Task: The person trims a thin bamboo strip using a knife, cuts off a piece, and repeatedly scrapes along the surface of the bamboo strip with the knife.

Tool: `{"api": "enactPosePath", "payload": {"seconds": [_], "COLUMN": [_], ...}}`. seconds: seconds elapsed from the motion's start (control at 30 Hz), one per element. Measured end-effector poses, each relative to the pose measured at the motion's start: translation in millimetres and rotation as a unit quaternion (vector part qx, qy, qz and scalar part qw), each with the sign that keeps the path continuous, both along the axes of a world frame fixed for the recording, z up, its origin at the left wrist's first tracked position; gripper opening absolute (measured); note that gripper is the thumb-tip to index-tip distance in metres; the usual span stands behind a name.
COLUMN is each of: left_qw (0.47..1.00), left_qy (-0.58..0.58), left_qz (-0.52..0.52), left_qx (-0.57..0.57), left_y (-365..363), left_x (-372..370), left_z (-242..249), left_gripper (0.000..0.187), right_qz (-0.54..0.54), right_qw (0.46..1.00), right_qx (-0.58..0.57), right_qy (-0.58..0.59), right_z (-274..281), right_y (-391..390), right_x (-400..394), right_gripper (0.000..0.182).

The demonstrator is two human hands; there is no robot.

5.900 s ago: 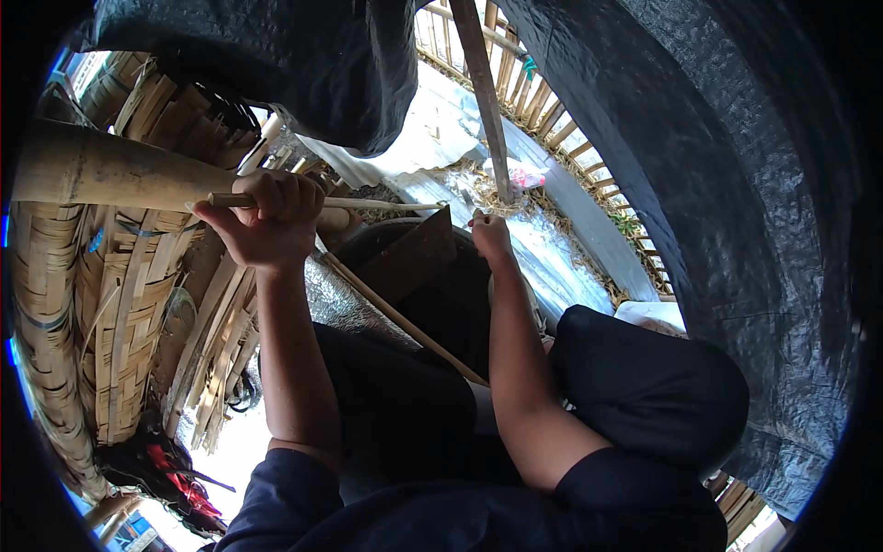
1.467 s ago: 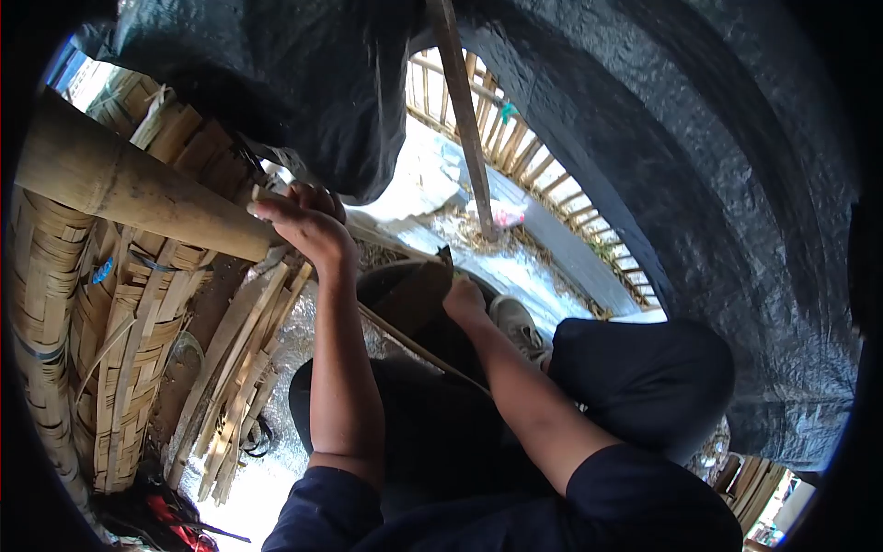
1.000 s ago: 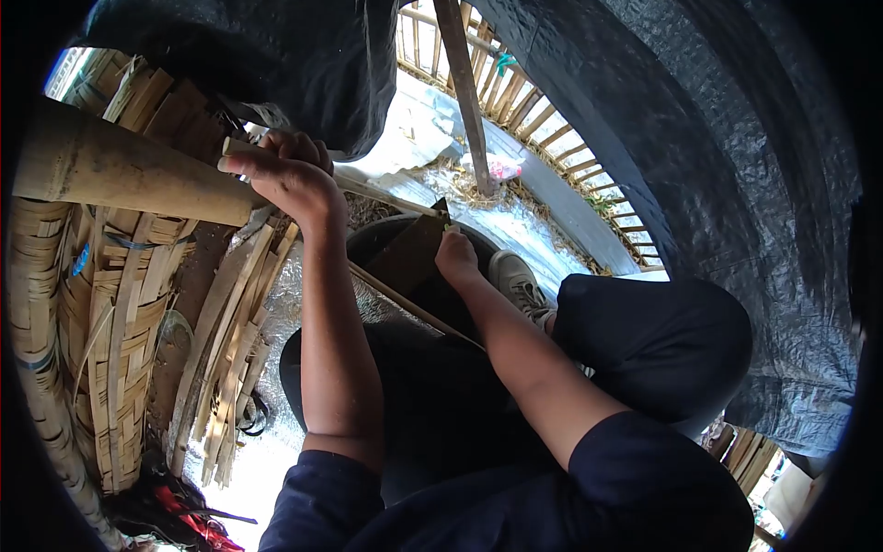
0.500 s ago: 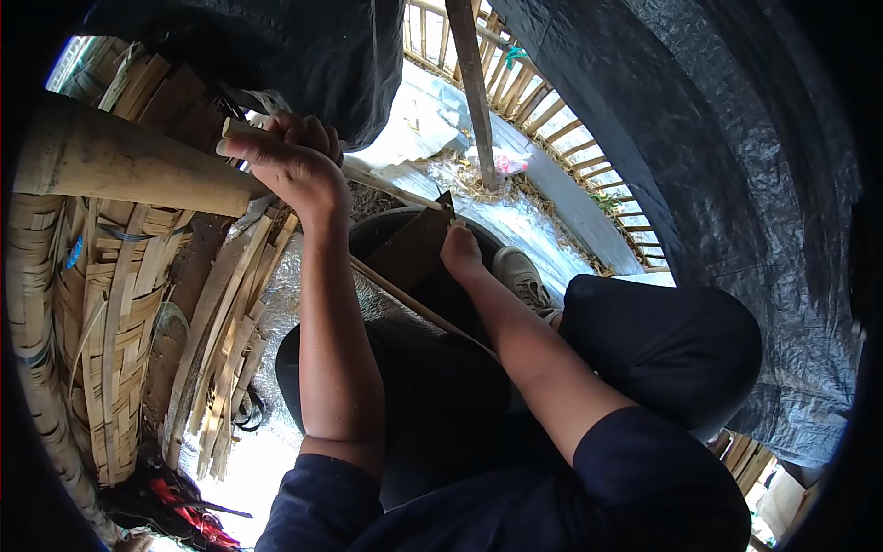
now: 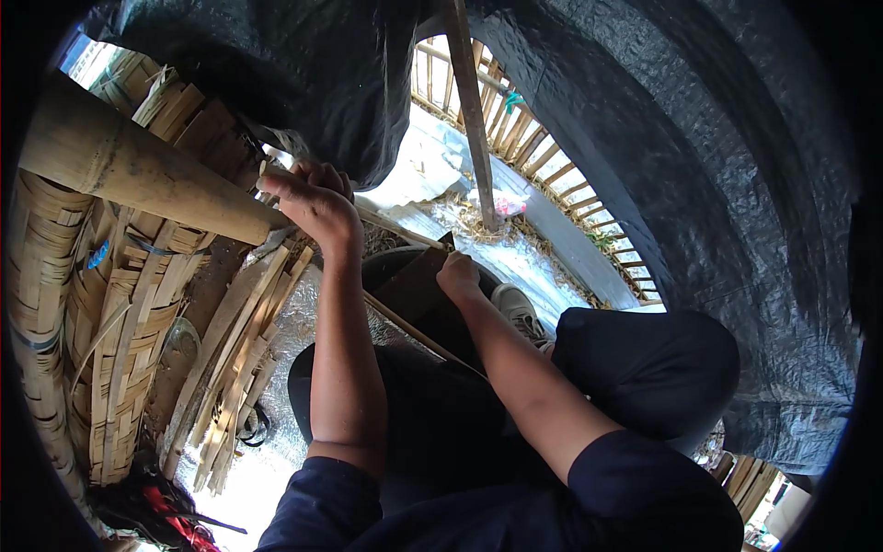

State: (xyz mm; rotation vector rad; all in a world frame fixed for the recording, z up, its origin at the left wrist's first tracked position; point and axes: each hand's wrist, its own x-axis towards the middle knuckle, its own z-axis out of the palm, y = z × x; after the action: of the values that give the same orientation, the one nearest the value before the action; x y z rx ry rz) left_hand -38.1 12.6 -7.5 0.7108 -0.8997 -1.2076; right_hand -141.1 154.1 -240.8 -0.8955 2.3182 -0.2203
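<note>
My left hand (image 5: pixel 317 204) is closed in a fist around a thin bamboo strip, whose pale end (image 5: pixel 268 170) sticks out by the thumb. From that fist, the bamboo strip (image 5: pixel 400 228) slants down toward my right hand (image 5: pixel 458 276). The right fingers are curled tight beside a dark pointed tip (image 5: pixel 448 240); what they grip is mostly hidden. Under this hand lies a flat dark brown piece (image 5: pixel 409 281) over a round dark rim. A second thin strip (image 5: pixel 418 333) runs across my lap below the right forearm.
Woven bamboo (image 5: pixel 129 322) and a thick bamboo pole (image 5: pixel 147 179) stand at left, with split bamboo pieces (image 5: pixel 235 359) beside them. Black plastic sheeting (image 5: pixel 644 120) hangs at right and above. A wooden post (image 5: pixel 474 120) and a slatted bamboo fence (image 5: pixel 552 170) are ahead.
My left hand has come down and right, nearer to my right hand, still gripping the strip. The right hand has barely moved; the whole view has shifted slightly.
</note>
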Motion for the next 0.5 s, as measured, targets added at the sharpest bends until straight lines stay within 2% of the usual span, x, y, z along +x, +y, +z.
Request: {"api": "enactPosePath", "payload": {"seconds": [0.07,0.13,0.23,0.5], "left_qw": [1.0,1.0,1.0,0.999], "left_qy": [-0.016,-0.011,-0.015,-0.037], "left_qz": [0.008,0.004,0.0,0.002], "left_qx": [-0.006,-0.006,-0.003,-0.012], "left_y": [2.4,1.7,1.6,2.4], "left_x": [-0.4,1.5,2.0,3.2], "left_z": [1.7,1.3,-0.1,1.6], "left_gripper": [0.063,0.063,0.063,0.062], "right_qz": [-0.006,-0.058,-0.091,-0.052], "right_qw": [1.0,0.996,0.994,0.998], "right_qx": [-0.015,-0.061,-0.057,0.012], "right_qy": [0.016,0.002,-0.012,0.04], "right_z": [-7.3,-9.1,-6.6,16.6], "right_y": [6.4,13.1,23.6,47.9], "right_x": [6.0,14.2,23.9,37.8], "right_gripper": [0.028,0.027,0.031,0.032]}}
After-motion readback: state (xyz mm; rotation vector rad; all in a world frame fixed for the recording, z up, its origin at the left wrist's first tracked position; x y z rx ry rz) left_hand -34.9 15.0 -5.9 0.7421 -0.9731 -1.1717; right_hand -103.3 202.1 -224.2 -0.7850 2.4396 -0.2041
